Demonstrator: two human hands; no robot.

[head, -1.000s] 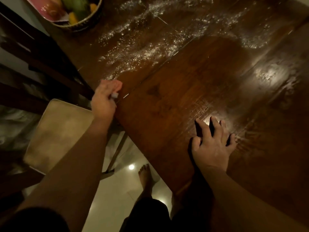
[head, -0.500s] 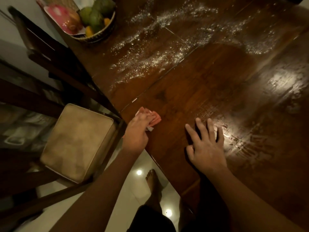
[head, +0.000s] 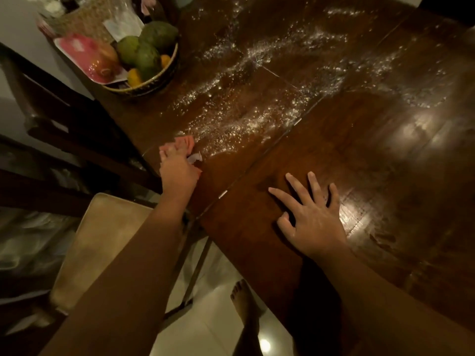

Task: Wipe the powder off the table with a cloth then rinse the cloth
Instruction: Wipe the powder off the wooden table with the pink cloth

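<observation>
Clutching crumpled pink cloth point(head: 189, 141), left hand point(head: 177, 170) grip clamped at powder point(head: 231, 124) edge, right hand point(head: 313, 222) splayed flat

The fruit basket point(head: 154, 84) blocks the table point(head: 334, 163) far left; elsewhere lies open.

Seen from a head-worn camera in dim, warm light: the left hand point(head: 177, 173) and right hand point(head: 312, 222) are bare. So are the left forearm point(head: 133, 265) and right forearm point(head: 385, 291), uncovered as far as the frame's lower edge. The right hand's fingers point(head: 314, 183) show short nails and a pale, dusty film, though glare makes this hard to judge. Lower down are one bare foot point(head: 240, 294) and a bare lower leg point(head: 248, 327). Any clothing above them is too dark to make out.
</observation>
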